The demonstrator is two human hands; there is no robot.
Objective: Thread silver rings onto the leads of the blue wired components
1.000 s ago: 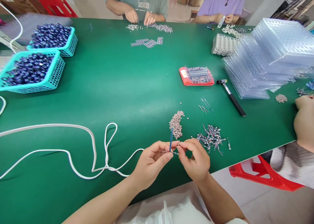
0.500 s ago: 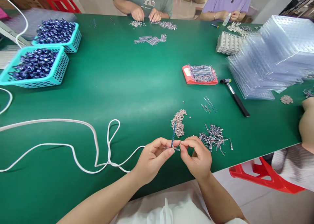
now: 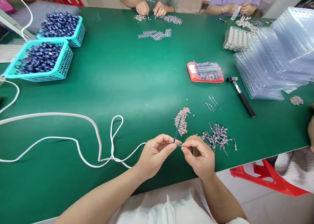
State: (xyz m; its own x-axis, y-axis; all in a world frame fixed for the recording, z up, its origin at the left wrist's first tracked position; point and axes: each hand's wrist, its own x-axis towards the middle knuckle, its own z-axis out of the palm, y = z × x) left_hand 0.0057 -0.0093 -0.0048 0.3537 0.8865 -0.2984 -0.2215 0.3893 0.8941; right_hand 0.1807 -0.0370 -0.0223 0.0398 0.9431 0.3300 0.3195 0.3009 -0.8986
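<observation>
Small-parts assembly workshop | green tabletop (image 3: 127, 73) | teal baskets (image 3: 41, 60) of blue components | stacked clear trays (image 3: 277, 57) | co-workers sorting opposite

Blue strip (image 3: 177, 132) in the left hand (image 3: 154, 153) was upright a second ago and now leans right, its top end lying across the pile of small pale pieces (image 3: 182, 117). Right hand (image 3: 200, 155), pinched on the thin wire (image 3: 178, 145), has its knuckles turned up more. The head camera has dipped and swung left, so the teal baskets (image 3: 61, 70) sit further right in view and the far co-workers are cut off higher. The neighbour's hand (image 3: 312, 132) at the right edge has slid almost out of view.
</observation>
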